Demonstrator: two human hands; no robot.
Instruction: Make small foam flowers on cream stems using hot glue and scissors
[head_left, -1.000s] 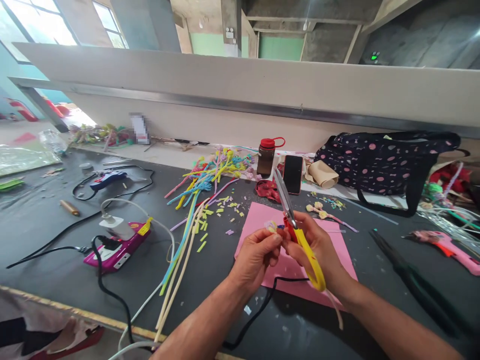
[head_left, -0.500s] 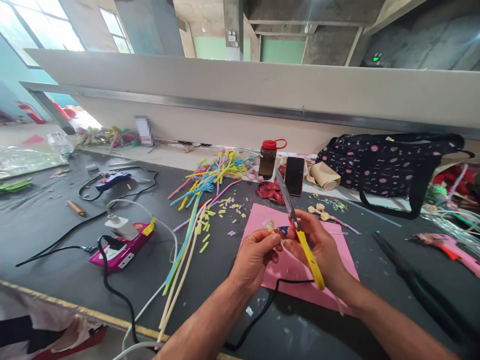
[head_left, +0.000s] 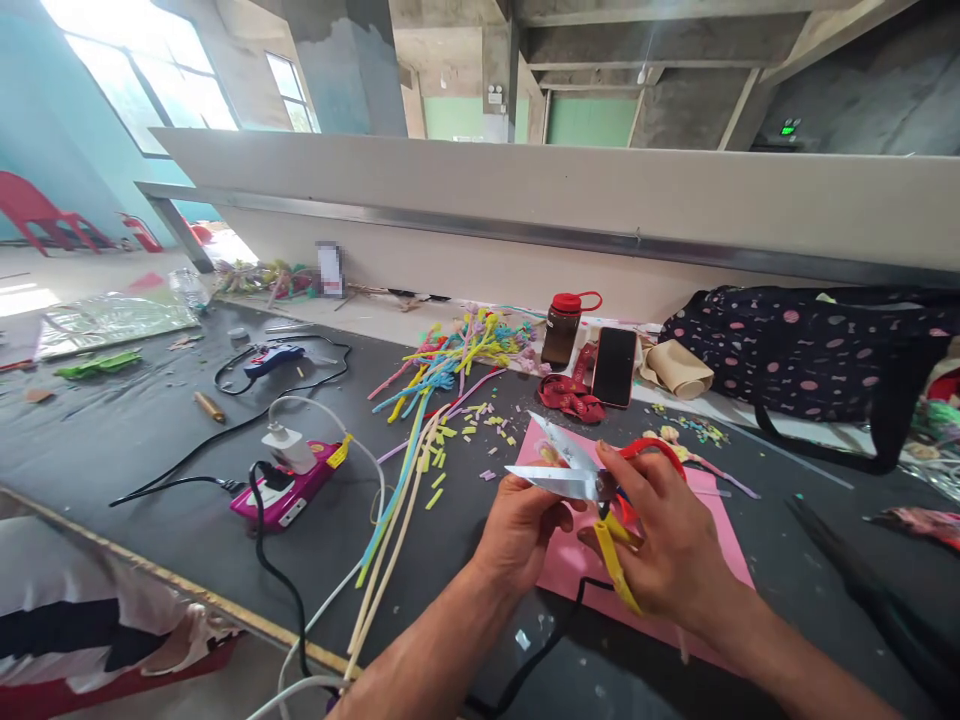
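My right hand (head_left: 671, 535) grips a pair of scissors (head_left: 571, 484) by its red and yellow handles, blades spread and pointing left. Close by, my left hand (head_left: 517, 535) is closed in a pinch behind the lower blade. A small pale yellow and lilac fuzzy flower (head_left: 550, 456) shows just above its fingertips, partly covered by the blades. Whether the blades touch the flower I cannot tell. Under both hands lies a pink sheet (head_left: 720, 550) on the dark table.
Fuzzy stems (head_left: 450, 360) and cut yellow bits (head_left: 436, 480) lie left of the sheet. Behind stand a bottle (head_left: 561, 335), a phone (head_left: 613, 367) and a patterned bag (head_left: 810, 360). A purple power strip (head_left: 292, 490) with cables sits left; a pink glue gun (head_left: 919, 522) lies right.
The scissors have swung from upright with closed blades to pointing left with blades apart. My right hand has moved off the flower onto the handles. The view has shifted left.
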